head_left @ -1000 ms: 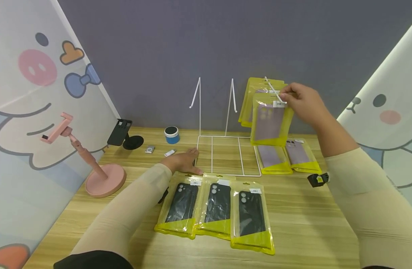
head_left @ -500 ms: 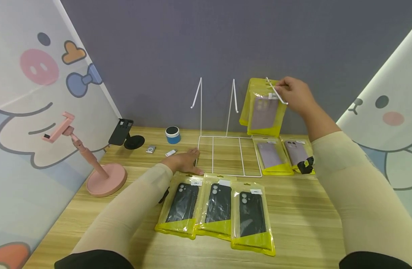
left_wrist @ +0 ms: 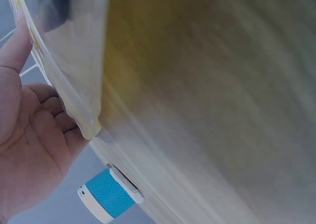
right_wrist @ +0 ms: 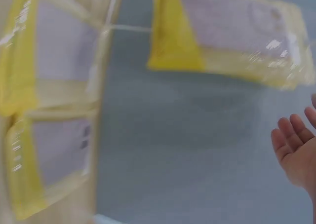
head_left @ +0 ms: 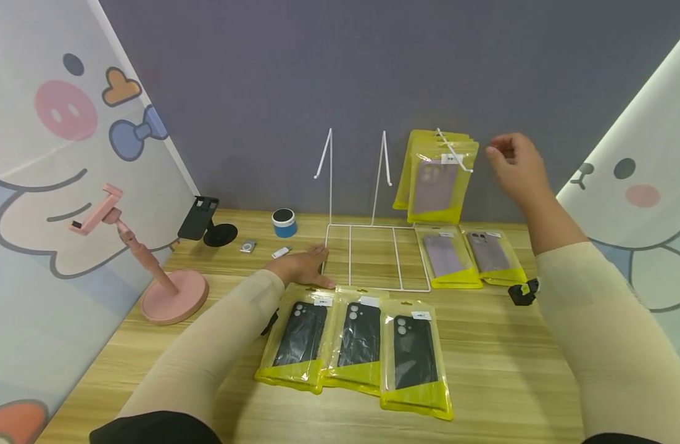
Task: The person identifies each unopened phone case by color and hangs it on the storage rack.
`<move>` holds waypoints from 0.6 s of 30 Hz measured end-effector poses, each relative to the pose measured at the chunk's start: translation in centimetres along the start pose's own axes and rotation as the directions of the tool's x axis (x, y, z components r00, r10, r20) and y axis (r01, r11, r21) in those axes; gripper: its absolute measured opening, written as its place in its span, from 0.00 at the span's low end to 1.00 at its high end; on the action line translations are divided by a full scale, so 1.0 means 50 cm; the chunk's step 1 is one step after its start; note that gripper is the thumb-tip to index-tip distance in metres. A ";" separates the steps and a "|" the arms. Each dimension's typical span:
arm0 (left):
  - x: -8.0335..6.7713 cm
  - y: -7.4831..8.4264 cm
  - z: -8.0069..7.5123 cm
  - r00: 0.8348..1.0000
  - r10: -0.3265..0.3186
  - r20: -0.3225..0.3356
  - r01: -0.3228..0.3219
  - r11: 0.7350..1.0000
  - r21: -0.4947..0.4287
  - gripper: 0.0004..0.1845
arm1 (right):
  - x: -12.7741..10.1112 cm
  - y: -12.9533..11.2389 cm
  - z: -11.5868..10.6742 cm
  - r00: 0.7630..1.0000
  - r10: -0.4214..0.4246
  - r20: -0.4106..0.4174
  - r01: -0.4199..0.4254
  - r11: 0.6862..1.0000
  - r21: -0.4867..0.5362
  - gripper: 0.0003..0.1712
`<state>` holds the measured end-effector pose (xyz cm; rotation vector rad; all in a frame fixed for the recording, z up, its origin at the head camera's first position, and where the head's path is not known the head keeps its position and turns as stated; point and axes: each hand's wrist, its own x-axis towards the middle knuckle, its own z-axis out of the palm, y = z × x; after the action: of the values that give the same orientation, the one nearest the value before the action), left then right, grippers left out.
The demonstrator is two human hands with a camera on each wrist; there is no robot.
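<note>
Head view: right hand free of everything, fingers loosely bent, just right of the front lilac-case pouch, which hangs on the rack's right hook. Pouches behind it overlap; count unclear. Left hand lies thumb and fingers spread at the left side of the wire rack, above the row of black-case pouches; whether fingertips touch the wire, cannot tell. Half a second ago the right hand was at the front pouch's top edge; now a gap separates them. Left hand has stayed put. Left wrist view: fingers partly hidden behind a pouch edge, pouch itself cut off and blurred; blue-and-white cylinder beyond. Right wrist view: smeared; right hand cut off by the frame edge, apart from the hanging pouch; two flat lilac-case pouches opposite, details unreadable.
</note>
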<state>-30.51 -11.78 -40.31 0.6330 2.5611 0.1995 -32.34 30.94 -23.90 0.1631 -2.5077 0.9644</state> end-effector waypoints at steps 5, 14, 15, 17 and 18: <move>0.001 0.000 0.000 1.000 0.000 0.004 0.000 1.000 0.006 0.57 | -0.048 0.111 -0.002 0.985 0.072 0.160 -0.060 0.995 -0.081 0.36; 0.001 0.001 -0.002 1.000 -0.005 0.010 0.005 1.000 -0.002 0.58 | -0.146 0.289 0.045 0.873 0.199 0.444 -0.048 0.944 -0.327 0.42; 0.001 0.001 -0.002 1.000 -0.004 0.009 0.004 1.000 -0.003 0.58 | -0.153 0.299 0.050 0.862 0.203 0.464 -0.046 0.943 -0.328 0.42; 0.002 0.001 -0.001 1.000 -0.003 0.009 0.003 1.000 -0.002 0.57 | -0.163 0.315 0.058 0.842 0.203 0.500 -0.016 0.935 -0.354 0.41; 0.002 0.001 -0.001 1.000 -0.002 0.010 0.002 1.000 -0.002 0.57 | -0.168 0.318 0.060 0.828 0.205 0.522 -0.002 0.932 -0.362 0.40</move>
<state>-30.57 -11.71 -40.29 0.6298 2.5512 0.1975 -30.09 40.43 -39.30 0.2185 -3.2119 0.5358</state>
